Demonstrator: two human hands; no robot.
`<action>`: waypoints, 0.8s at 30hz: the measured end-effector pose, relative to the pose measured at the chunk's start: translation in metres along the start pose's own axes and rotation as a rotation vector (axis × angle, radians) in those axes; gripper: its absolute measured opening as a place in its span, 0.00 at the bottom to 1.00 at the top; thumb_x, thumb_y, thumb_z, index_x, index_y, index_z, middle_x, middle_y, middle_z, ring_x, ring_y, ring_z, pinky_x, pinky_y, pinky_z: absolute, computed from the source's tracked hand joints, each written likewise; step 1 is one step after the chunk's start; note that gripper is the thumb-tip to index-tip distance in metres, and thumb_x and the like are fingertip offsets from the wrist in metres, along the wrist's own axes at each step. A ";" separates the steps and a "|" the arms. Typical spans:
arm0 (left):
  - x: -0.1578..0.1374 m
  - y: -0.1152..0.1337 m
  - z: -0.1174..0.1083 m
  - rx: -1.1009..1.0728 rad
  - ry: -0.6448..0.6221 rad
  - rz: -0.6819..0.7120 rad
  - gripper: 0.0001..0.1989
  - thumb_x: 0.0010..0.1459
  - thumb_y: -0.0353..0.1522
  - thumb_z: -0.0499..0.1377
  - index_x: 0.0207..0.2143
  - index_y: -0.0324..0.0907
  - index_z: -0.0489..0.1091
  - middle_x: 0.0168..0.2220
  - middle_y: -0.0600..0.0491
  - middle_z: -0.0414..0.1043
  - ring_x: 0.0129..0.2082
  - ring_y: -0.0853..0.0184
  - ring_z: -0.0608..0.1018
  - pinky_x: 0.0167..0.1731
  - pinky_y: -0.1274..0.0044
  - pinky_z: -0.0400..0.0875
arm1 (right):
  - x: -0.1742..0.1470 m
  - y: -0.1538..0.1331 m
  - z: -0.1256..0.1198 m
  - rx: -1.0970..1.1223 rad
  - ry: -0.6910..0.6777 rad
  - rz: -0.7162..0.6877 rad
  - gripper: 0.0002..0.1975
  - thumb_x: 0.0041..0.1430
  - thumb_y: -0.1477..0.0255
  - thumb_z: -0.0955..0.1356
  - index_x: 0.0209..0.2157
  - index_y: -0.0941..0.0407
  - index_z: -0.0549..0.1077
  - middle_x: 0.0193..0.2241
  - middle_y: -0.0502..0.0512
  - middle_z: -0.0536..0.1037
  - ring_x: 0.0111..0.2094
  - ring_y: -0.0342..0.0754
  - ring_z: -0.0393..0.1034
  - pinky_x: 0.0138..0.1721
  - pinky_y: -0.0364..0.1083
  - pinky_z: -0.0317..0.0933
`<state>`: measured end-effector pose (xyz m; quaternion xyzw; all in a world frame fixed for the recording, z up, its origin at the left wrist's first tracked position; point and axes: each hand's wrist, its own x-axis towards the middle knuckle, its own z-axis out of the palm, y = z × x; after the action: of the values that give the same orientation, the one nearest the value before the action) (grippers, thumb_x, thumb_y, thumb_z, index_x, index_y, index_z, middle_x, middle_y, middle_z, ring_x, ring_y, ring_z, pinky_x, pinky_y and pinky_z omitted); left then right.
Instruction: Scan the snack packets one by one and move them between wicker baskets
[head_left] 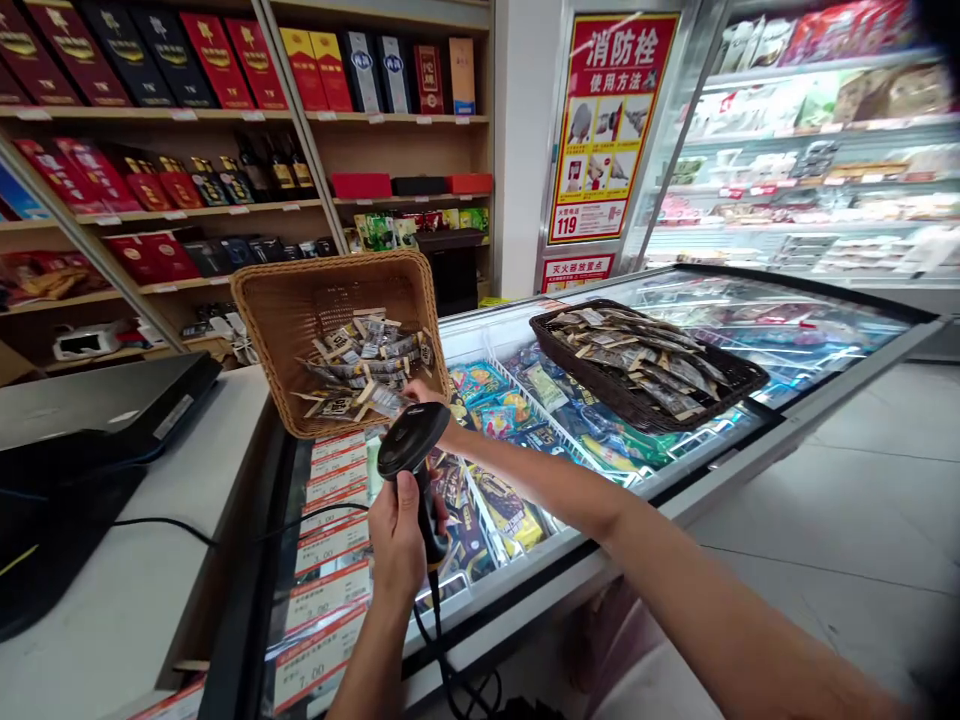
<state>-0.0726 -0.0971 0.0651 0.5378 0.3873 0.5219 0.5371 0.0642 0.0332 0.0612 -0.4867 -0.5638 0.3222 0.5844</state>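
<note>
A black handheld barcode scanner (412,440) stands upright in my left hand (397,530), whose fingers wrap round its handle. Its cord hangs below. Beyond the scanner, my right hand (431,400) reaches over the near right rim of a light brown wicker basket (262,330). Its fingertips pinch a small clear-and-tan snack packet (386,400); the scanner head hides part of this hand. Many similar packets (367,345) lie loose in the tilted basket. A dark brown wicker tray (577,365), heaped with longer snack packets (645,350), rests farther right on the freezer glass.
Under both baskets is a glass-topped chest freezer (750,440) with bagged frozen goods. Price labels (330,580) line its left end. A white counter (217,480) with black equipment (82,470) stands at left. Shelves (405,118) of boxes and a lit refrigerated case (810,130) stand behind.
</note>
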 end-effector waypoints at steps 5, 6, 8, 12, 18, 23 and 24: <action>0.004 -0.006 0.001 0.028 -0.037 -0.027 0.30 0.62 0.60 0.59 0.39 0.41 0.71 0.22 0.54 0.74 0.18 0.66 0.76 0.14 0.77 0.68 | -0.033 0.020 -0.066 0.218 0.193 0.328 0.07 0.54 0.70 0.74 0.35 0.54 0.74 0.32 0.47 0.79 0.34 0.46 0.73 0.40 0.46 0.70; 0.005 -0.007 0.001 0.044 -0.047 -0.030 0.30 0.62 0.60 0.59 0.39 0.41 0.71 0.22 0.54 0.74 0.18 0.66 0.76 0.14 0.77 0.68 | -0.039 0.023 -0.078 0.261 0.221 0.384 0.09 0.52 0.69 0.75 0.33 0.54 0.72 0.30 0.47 0.78 0.32 0.45 0.72 0.38 0.46 0.69; 0.005 -0.009 0.002 0.082 -0.072 -0.056 0.30 0.62 0.60 0.59 0.38 0.41 0.71 0.22 0.54 0.74 0.17 0.66 0.75 0.14 0.77 0.68 | -0.050 0.026 -0.097 0.320 0.285 0.423 0.15 0.47 0.68 0.77 0.32 0.53 0.69 0.28 0.45 0.76 0.31 0.45 0.71 0.37 0.46 0.70; 0.006 -0.015 0.003 0.176 -0.144 -0.120 0.31 0.61 0.61 0.59 0.37 0.41 0.70 0.21 0.55 0.73 0.16 0.69 0.73 0.14 0.78 0.67 | -0.054 0.027 -0.112 0.383 0.327 0.401 0.20 0.46 0.69 0.77 0.39 0.50 0.68 0.33 0.46 0.80 0.34 0.47 0.75 0.40 0.48 0.72; 0.001 -0.007 0.011 0.221 -0.161 -0.118 0.30 0.62 0.60 0.58 0.37 0.42 0.71 0.21 0.56 0.73 0.17 0.69 0.74 0.16 0.79 0.67 | -0.048 0.025 -0.118 0.386 0.328 0.412 0.09 0.58 0.65 0.70 0.41 0.50 0.72 0.36 0.50 0.80 0.35 0.49 0.75 0.42 0.50 0.74; 0.000 -0.001 0.012 0.268 -0.205 -0.112 0.29 0.64 0.60 0.57 0.37 0.42 0.70 0.22 0.55 0.74 0.17 0.69 0.74 0.18 0.78 0.68 | -0.049 0.020 -0.123 0.405 0.370 0.398 0.06 0.59 0.68 0.69 0.38 0.51 0.71 0.31 0.49 0.78 0.33 0.49 0.75 0.43 0.50 0.75; 0.001 -0.001 0.010 0.293 -0.236 -0.107 0.30 0.64 0.60 0.56 0.36 0.42 0.70 0.22 0.55 0.74 0.17 0.69 0.73 0.18 0.78 0.67 | -0.049 0.020 -0.123 0.407 0.376 0.394 0.06 0.59 0.67 0.69 0.38 0.51 0.71 0.30 0.49 0.78 0.33 0.48 0.75 0.43 0.50 0.75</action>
<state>-0.0624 -0.0982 0.0653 0.6464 0.4214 0.3639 0.5217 0.1798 -0.0312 0.0390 -0.5103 -0.2657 0.4395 0.6898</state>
